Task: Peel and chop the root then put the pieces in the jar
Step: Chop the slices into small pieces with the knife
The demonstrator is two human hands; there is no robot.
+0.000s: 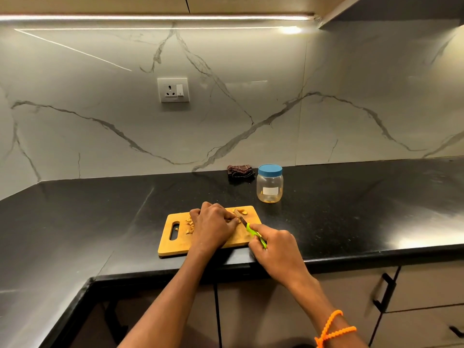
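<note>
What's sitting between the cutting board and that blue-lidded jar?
Nothing: in the head view, only bare black counter separates the cutting board from the jar.

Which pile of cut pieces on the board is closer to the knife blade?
The pieces at the board's far right corner, just beyond the knife; the other pile lies left of the left hand, near the handle slot.

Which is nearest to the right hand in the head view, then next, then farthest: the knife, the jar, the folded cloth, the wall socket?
1. Knife: gripped in the right hand.
2. Jar: on the counter behind the board.
3. Folded cloth: left of the jar, at the wall.
4. Wall socket: up on the backsplash.
</note>
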